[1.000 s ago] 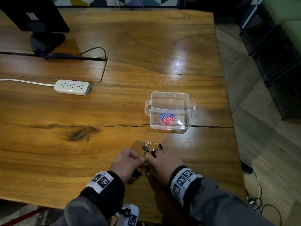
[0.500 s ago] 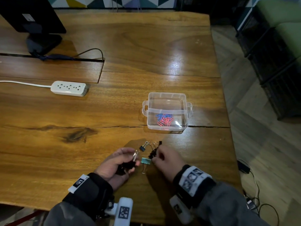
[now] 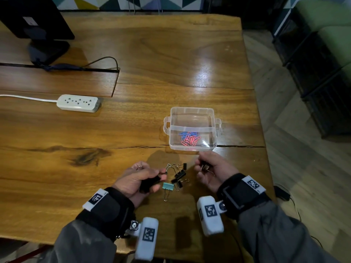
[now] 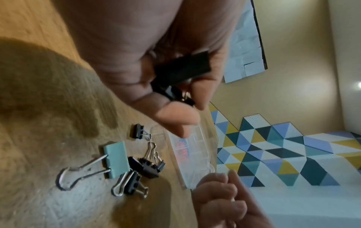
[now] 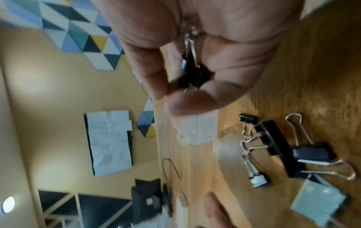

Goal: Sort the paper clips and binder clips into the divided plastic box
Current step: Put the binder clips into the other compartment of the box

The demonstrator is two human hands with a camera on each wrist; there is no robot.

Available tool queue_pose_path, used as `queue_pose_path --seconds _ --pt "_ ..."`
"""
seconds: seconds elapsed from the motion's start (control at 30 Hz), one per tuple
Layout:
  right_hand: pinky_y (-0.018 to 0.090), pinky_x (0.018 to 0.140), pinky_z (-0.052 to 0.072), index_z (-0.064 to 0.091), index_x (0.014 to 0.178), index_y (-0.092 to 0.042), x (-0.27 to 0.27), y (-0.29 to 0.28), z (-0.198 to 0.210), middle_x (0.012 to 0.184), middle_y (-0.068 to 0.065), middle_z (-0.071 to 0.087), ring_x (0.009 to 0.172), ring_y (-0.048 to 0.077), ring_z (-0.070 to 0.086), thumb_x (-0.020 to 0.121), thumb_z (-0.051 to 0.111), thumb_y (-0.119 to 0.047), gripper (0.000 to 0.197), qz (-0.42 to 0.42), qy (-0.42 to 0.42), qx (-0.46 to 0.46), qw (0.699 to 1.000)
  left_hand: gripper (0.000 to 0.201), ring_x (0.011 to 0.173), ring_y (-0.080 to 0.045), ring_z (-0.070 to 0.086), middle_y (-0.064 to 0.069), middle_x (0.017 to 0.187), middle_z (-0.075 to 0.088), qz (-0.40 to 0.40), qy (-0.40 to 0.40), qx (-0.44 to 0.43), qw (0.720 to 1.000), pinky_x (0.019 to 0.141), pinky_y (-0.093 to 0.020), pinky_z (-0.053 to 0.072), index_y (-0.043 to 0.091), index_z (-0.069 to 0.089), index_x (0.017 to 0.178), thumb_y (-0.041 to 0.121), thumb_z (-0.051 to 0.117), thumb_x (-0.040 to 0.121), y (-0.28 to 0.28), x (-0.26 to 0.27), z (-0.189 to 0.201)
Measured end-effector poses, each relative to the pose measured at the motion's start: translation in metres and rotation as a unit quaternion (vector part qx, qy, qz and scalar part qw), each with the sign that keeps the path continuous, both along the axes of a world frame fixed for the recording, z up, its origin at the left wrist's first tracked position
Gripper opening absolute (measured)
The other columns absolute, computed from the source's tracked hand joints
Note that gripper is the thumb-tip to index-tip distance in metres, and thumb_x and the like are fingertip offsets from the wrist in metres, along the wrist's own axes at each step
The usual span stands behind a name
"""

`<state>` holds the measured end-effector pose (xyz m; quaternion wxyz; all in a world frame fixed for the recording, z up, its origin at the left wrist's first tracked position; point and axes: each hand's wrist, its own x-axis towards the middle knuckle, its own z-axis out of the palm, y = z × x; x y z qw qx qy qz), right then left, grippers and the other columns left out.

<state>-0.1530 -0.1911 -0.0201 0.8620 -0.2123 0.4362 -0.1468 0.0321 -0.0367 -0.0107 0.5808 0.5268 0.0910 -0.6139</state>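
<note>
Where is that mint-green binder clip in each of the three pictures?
Head view: green clip on the table between the two hands, near the bottom middle.
Left wrist view: lower left, beside black clips.
Right wrist view: bottom right corner.
Shared landmark: the clear plastic box.

I see an office: a wide wooden bench (image 3: 133, 130) carrying a monitor (image 3: 36, 18) on its stand, a white power strip (image 3: 77, 103), a wall of coloured triangle panels (image 4: 273, 148) and pinned paper sheets (image 5: 109, 141).
</note>
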Motion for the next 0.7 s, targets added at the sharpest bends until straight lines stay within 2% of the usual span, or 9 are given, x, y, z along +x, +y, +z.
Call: queue_pose_path --seconds 0.07,0.1,0.17,0.23,0.3,0.33,0.4,0.57,0.7 --pt "0.026 0.043 0.042 0.056 0.090 -0.012 0.009 0.001 -0.004 0.070 0.004 0.055 0.053 0.014 0.050 0.089 0.065 -0.016 0.009 0.084 0.116 -0.145 0.979 0.026 0.067 -0.029 0.064 -0.027 0.094 0.069 -0.037 -0.113 0.040 0.992 0.040 -0.029 0.044 0.011 0.048 0.073 -0.005 0.068 0.075 -0.004 -0.005 -0.006" --pt "0.027 0.049 0.042 0.058 0.093 -0.014 0.014 0.004 -0.003 0.073 0.001 0.056 0.056 0.013 0.051 0.091 0.064 -0.020 0.008 0.170 0.197 -0.272 0.926 0.023 0.061 -0.027 0.063 -0.025 0.088 0.070 -0.088 -0.217 0.083 0.969 0.042 -0.032 0.045 0.011 0.050 0.075 -0.001 0.070 0.077 -0.007 -0.007 -0.011" --pt "0.029 0.060 0.045 0.056 0.105 -0.023 0.022 0.013 0.001 0.085 -0.004 0.062 0.073 0.013 0.059 0.090 0.064 -0.035 0.021 0.370 0.303 -0.497 0.724 0.019 0.061 -0.024 0.065 -0.014 0.079 0.071 -0.209 -0.414 0.168 0.870 0.052 -0.039 0.054 0.015 0.055 0.080 0.018 0.073 0.081 -0.016 -0.010 -0.021" --pt "0.035 0.070 0.053 0.043 0.118 -0.028 0.028 0.024 0.000 0.098 0.000 0.065 0.086 0.021 0.063 0.087 0.063 -0.047 0.042 0.536 0.309 -0.584 0.526 0.024 0.066 -0.015 0.062 0.002 0.075 0.064 -0.324 -0.533 0.206 0.754 0.053 -0.034 0.049 0.023 0.054 0.085 0.039 0.071 0.082 -0.028 -0.011 -0.027" --pt "0.039 0.070 0.054 0.030 0.129 -0.029 0.030 0.031 -0.006 0.105 0.006 0.064 0.090 0.028 0.063 0.087 0.062 -0.049 0.057 0.612 0.300 -0.596 0.424 0.029 0.072 -0.010 0.055 0.009 0.079 0.056 -0.397 -0.594 0.226 0.662 0.055 -0.026 0.040 0.027 0.050 0.093 0.049 0.066 0.083 -0.039 -0.015 -0.030" --pt "0.040 0.069 0.054 0.027 0.132 -0.028 0.030 0.032 -0.010 0.104 0.008 0.063 0.089 0.029 0.062 0.088 0.061 -0.047 0.059 0.622 0.300 -0.602 0.401 0.031 0.075 -0.012 0.055 0.009 0.081 0.053 -0.414 -0.615 0.221 0.633 0.059 -0.026 0.042 0.027 0.048 0.097 0.049 0.065 0.084 -0.044 -0.018 -0.032" --pt "0.041 0.065 0.054 0.026 0.133 -0.027 0.031 0.032 -0.015 0.101 0.010 0.061 0.085 0.029 0.061 0.092 0.057 -0.040 0.053 0.616 0.298 -0.613 0.395 0.029 0.077 -0.017 0.057 0.007 0.081 0.053 -0.435 -0.648 0.199 0.593 0.065 -0.030 0.048 0.025 0.046 0.097 0.044 0.065 0.085 -0.050 -0.020 -0.038" --pt "0.042 0.066 0.053 0.032 0.127 -0.024 0.036 0.029 -0.015 0.090 0.007 0.056 0.079 0.028 0.058 0.096 0.051 -0.033 0.037 0.613 0.278 -0.621 0.401 0.015 0.071 -0.017 0.058 0.000 0.081 0.062 -0.497 -0.644 0.171 0.556 0.064 -0.030 0.052 0.020 0.052 0.085 0.029 0.065 0.086 -0.059 -0.014 -0.038" --pt "0.040 0.062 0.051 0.028 0.123 -0.024 0.035 0.027 -0.017 0.094 0.009 0.058 0.080 0.030 0.060 0.093 0.056 -0.038 0.043 0.609 0.289 -0.626 0.392 0.016 0.066 -0.016 0.057 0.000 0.073 0.062 -0.455 -0.599 0.179 0.634 0.056 -0.029 0.048 0.022 0.050 0.075 0.030 0.062 0.080 -0.058 -0.005 -0.022"
